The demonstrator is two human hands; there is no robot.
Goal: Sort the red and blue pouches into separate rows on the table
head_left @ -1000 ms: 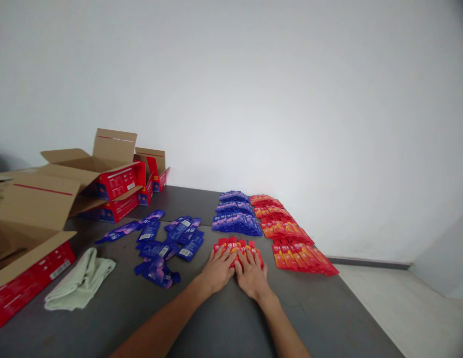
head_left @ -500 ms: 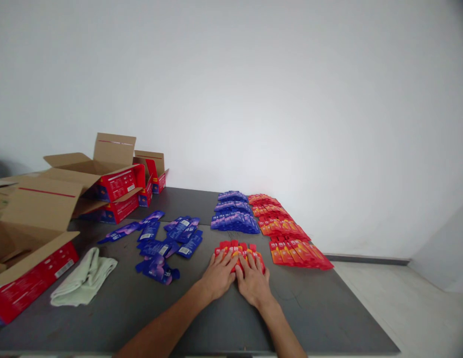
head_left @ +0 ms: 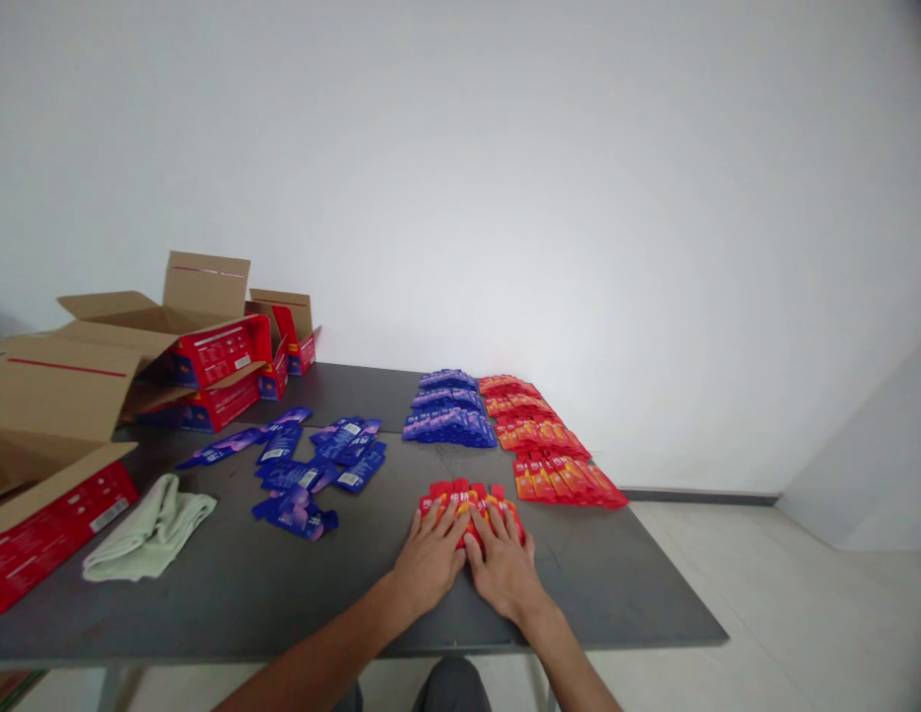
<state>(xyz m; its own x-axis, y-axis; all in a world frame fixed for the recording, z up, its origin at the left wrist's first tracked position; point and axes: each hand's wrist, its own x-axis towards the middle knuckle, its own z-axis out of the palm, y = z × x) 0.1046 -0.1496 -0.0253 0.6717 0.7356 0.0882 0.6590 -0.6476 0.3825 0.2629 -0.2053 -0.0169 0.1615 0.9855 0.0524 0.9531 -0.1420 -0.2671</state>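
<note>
My left hand (head_left: 428, 560) and my right hand (head_left: 503, 562) lie side by side, fingers stretched flat, on a small row of red sachets (head_left: 460, 494) near the front of the dark grey table (head_left: 230, 603). Both hands press on the sachets without gripping them. Behind them lie neat rows of blue sachets (head_left: 445, 415) and longer rows of red sachets (head_left: 549, 445). A loose heap of blue sachets (head_left: 312, 470) is scattered to the left of my hands.
Open cardboard boxes with red sides (head_left: 208, 341) stand at the back left, and a larger one (head_left: 45, 475) at the left edge. A pale green cloth (head_left: 144, 524) lies beside it. The table's right edge borders a light floor (head_left: 764, 603). White wall behind.
My hands have slid the red sachets a little toward me across the table. The camera has drawn back, so the table's front edge and my knee now show.
</note>
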